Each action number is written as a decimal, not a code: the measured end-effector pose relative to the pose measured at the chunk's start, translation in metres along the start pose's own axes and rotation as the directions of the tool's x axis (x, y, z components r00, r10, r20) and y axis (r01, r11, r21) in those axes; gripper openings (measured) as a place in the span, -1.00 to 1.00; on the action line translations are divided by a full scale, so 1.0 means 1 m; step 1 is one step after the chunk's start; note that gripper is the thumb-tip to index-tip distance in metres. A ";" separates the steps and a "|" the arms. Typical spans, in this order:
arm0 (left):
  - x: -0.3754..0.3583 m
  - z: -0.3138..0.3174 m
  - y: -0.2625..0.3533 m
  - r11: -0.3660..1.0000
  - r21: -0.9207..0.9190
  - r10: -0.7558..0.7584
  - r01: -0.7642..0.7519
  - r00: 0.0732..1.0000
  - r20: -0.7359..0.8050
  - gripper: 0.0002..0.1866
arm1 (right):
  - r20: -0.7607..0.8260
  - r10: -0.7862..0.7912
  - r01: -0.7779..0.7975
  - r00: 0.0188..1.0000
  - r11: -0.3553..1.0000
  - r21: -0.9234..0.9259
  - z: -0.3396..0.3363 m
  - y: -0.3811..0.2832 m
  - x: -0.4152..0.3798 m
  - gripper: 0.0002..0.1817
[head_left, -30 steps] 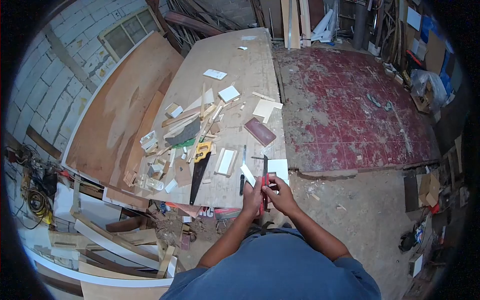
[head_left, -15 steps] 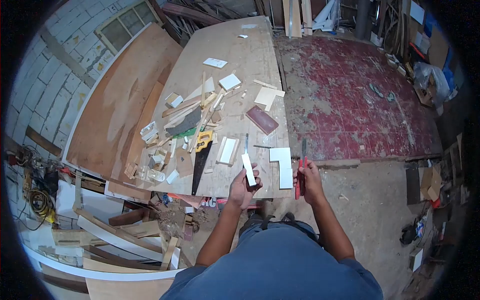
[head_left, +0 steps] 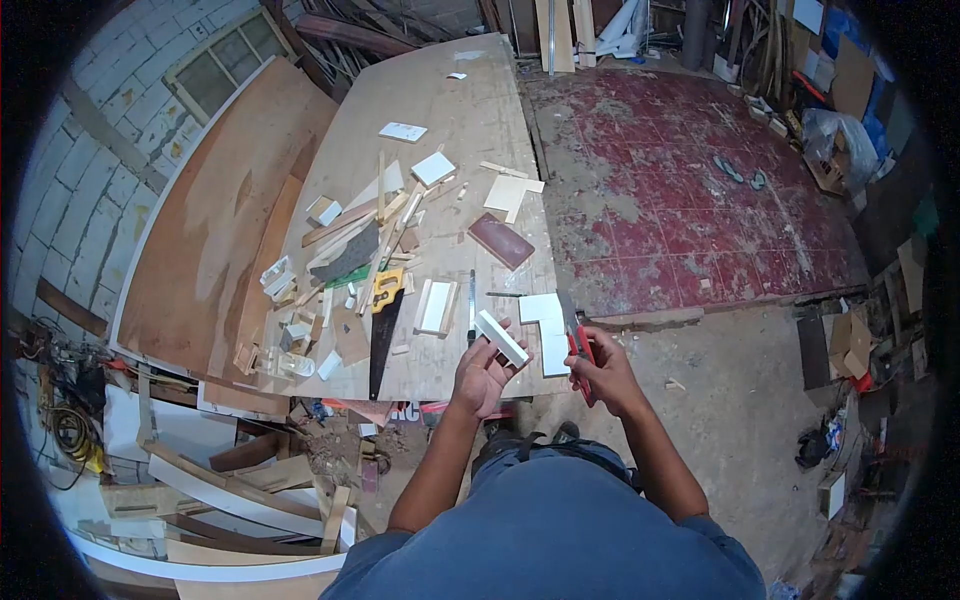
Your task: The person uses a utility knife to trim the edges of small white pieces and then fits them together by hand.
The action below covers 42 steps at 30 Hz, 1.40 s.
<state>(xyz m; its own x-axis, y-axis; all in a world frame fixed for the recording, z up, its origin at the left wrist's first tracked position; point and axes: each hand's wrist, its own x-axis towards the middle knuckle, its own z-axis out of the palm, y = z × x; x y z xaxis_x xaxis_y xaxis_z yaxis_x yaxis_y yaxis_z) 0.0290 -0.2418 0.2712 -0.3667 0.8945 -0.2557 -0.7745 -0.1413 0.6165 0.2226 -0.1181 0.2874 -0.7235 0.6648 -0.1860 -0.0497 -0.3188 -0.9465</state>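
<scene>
Red tool (head_left: 582, 345) (right hand (head_left: 611, 376)), white strip (head_left: 501, 338) (left hand (head_left: 480, 384)).

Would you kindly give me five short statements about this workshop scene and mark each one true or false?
1. The left hand holds a white piece. True.
2. The right hand is empty. False: it holds a red-handled tool.
3. The yellow-handled saw hangs on the wall. False: it lies on the table.
4. A pair of slippers lies on the red floor. True.
5. The dark-red rectangular piece touches the saw. False: they lie apart.
</scene>
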 end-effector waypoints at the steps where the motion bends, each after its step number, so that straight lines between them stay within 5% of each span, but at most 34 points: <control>1: 0.000 0.001 -0.002 1.000 0.024 0.015 -0.015 1.000 0.001 -0.54 | -0.002 -0.001 0.001 1.000 1.000 -0.001 0.000 -0.001 0.000 -0.62; 13: -0.011 0.020 -0.001 0.988 0.115 0.106 -0.105 0.994 -0.003 -0.66 | 0.054 -0.093 0.100 0.994 0.984 -0.144 0.029 -0.017 0.010 -0.52; 18: -0.014 0.023 -0.001 0.950 0.184 0.244 -0.252 0.968 0.064 -0.77 | -0.001 -0.018 0.018 1.000 0.999 0.027 0.030 -0.010 0.020 -0.50; 21: -0.012 0.021 -0.003 0.730 0.441 0.455 -0.522 0.853 0.255 -0.83 | 0.041 0.064 -0.071 0.997 0.976 0.204 0.031 -0.014 0.020 -0.56; 28: -0.013 0.015 -0.006 0.585 0.529 0.486 -0.614 0.788 0.378 -0.95 | 0.053 0.119 -0.130 0.991 0.923 0.362 0.028 -0.021 0.026 -0.54; 32: -0.014 0.008 -0.003 0.607 0.532 0.406 -0.591 0.806 0.431 -0.87 | 0.101 0.089 -0.122 0.991 0.908 0.400 0.025 -0.027 0.028 -0.50; 34: -0.017 0.015 0.002 0.828 0.382 0.291 -0.410 0.897 0.332 -0.82 | 0.114 0.070 -0.109 0.991 0.917 0.385 0.023 -0.028 0.031 -0.48; 37: -0.022 0.029 0.007 0.930 0.286 0.159 -0.231 0.954 0.254 -0.69 | 0.095 0.043 -0.075 0.995 0.930 0.359 0.021 -0.030 0.034 -0.48; 42: -0.017 0.030 0.009 0.866 0.491 -0.046 -0.090 0.965 0.258 -0.55 | 0.141 -0.016 -0.037 0.990 0.930 0.364 0.019 -0.029 0.040 -0.49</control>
<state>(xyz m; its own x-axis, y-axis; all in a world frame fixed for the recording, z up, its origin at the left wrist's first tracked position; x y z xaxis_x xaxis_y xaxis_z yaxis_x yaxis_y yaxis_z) 0.0437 -0.2458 0.3032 -0.1854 0.9792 -0.0826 -0.3849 0.0050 0.9229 0.1824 -0.0951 0.3129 -0.8122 0.5681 -0.1323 -0.2703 -0.5675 -0.7777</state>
